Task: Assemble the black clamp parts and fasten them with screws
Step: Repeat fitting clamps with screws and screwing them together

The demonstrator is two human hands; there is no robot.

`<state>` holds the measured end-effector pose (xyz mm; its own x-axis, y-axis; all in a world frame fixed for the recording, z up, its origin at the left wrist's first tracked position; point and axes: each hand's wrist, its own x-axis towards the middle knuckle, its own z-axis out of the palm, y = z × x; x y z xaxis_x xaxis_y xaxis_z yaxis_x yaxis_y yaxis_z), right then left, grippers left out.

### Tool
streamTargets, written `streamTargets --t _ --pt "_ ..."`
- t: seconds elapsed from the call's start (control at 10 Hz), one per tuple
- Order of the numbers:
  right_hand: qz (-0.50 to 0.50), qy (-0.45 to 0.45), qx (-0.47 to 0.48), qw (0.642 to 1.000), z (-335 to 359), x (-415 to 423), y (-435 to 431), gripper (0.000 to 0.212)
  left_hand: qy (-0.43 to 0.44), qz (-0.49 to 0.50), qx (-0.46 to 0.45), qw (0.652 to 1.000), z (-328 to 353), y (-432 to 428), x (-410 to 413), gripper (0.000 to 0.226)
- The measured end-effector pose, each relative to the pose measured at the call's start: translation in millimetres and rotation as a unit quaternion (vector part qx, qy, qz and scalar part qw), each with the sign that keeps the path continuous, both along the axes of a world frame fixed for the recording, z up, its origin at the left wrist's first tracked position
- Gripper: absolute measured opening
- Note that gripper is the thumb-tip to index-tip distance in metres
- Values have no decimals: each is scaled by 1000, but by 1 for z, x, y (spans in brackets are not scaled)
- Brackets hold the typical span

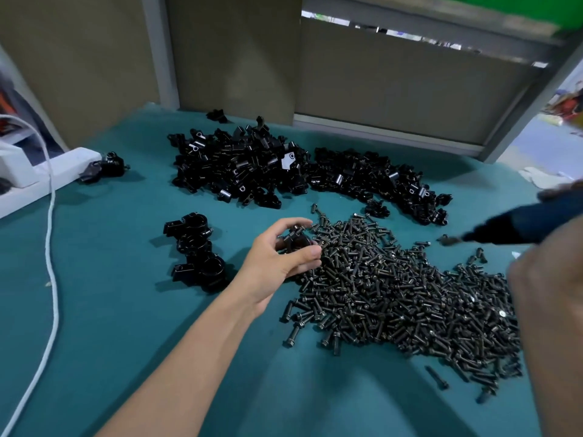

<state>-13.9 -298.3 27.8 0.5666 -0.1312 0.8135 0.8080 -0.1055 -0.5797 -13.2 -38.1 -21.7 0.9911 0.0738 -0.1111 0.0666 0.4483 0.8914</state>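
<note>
Teal table (126, 310); blurry, edge-cropped right hand (550, 298)

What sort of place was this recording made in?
Probably a factory assembly bench: the teal table bears piles of black clamp parts and a heap of loose screws, the left hand holds one clamp and the right hand an electric screwdriver.

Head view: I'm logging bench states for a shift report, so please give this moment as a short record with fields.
screw pile: front right on the teal mat
left hand: grips a black clamp part at the screw pile's near-left edge
right hand: blurred at the frame edge, holds a screwdriver
loose clamp parts: heaped at the back
clamp group: left of the left hand, looks assembled
</note>
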Motion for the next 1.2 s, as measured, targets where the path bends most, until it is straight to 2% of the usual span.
streamTargets --t 0.1,0.2,0.3,0.4,0.5,0.8,1.2 --pt "0 76 154 985 30 61 -80 13 -6 -24 12 1000 1 1 0 42" --pt "107 137 335 926 29 52 -19 10 -18 -44 16 999 1 2 0 43" --pt "170 214 472 838 31 59 81 16 -32 -64 23 997 2 3 0 44" --pt "186 260 448 835 49 69 92 15 -44 -77 18 996 0 4 2 45" --pt "187 285 468 815 45 74 96 16 -50 -89 22 995 -2 7 2 48" --pt "207 295 489 794 36 76 97 22 -45 -105 90 989 1 13 -1 45" --pt "226 288 478 799 36 75 97 20 -46 -122 114 985 -2 12 -1 45"
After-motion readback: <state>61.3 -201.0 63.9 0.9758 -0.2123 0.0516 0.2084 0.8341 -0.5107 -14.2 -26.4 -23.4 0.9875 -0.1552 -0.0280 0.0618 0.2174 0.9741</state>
